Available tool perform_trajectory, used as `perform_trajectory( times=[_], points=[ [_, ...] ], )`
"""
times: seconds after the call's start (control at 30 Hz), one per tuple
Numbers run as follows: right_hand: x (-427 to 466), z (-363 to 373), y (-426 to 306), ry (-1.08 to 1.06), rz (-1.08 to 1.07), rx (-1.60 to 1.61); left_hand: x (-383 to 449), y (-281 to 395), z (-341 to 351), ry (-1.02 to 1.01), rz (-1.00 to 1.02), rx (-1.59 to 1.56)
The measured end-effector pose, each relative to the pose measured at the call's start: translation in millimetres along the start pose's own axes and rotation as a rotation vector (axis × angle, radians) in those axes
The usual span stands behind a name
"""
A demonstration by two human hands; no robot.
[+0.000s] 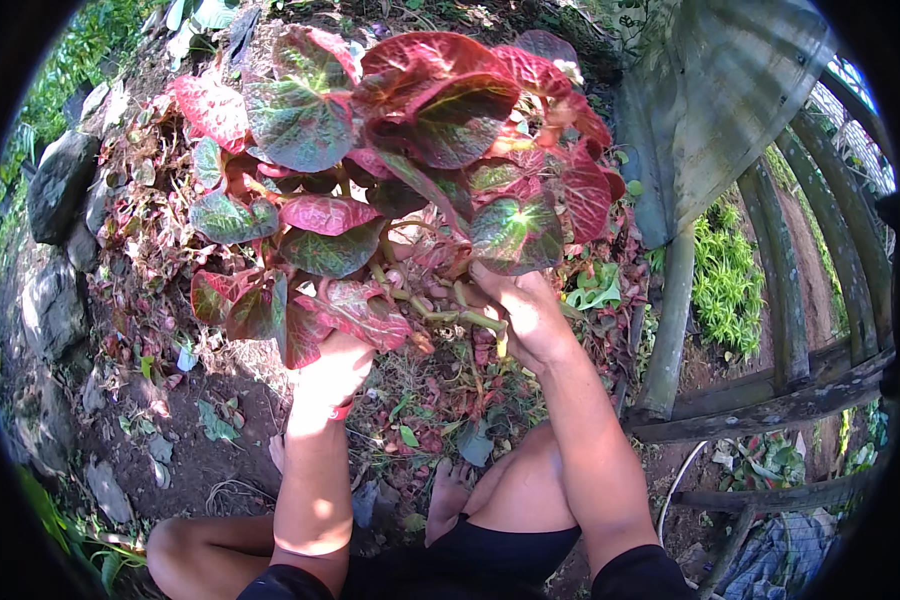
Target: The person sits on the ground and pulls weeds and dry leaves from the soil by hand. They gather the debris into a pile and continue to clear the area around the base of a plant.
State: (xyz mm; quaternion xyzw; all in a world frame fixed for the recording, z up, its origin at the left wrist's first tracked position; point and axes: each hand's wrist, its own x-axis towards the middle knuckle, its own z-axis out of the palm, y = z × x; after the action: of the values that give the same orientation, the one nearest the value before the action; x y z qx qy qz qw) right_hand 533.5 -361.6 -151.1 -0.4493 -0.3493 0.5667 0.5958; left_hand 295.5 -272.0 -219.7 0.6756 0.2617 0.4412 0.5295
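A bunch of leafy plant stems with broad red and dark green leaves (300, 124), looking like begonia, spreads in front of me. At its lower left, my left hand (337, 367) is raised against the leaves; they cover its fingers, so its grip is hidden. To the right, my right hand (525, 315) is closed around the thick green stems (457, 315), its thumb up beside a round green leaf. The cut or broken stem ends point toward my right wrist. A red band (341, 411) circles my left wrist.
Grey stones (56, 307) line the left side. Dry fallen leaves (142, 225) cover soil around the plant. On the right stand a wooden slatted fence (780, 285) and a draped translucent sheet (720, 105). My bare foot (446, 495) rests on the ground below.
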Motion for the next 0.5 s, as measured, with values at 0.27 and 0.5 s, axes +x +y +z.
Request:
perform_trajectory(
  times=[0.27, 0.5],
  points=[
    [-2, -3, 5, -0.032, 0.2, -0.237, 12, -3, -9, 0.123, 0.061, 0.497],
    [1, 3, 13, -0.067, -0.208, -0.213, 4, 14, -18, -0.133, 0.097, 0.486]
  ],
)
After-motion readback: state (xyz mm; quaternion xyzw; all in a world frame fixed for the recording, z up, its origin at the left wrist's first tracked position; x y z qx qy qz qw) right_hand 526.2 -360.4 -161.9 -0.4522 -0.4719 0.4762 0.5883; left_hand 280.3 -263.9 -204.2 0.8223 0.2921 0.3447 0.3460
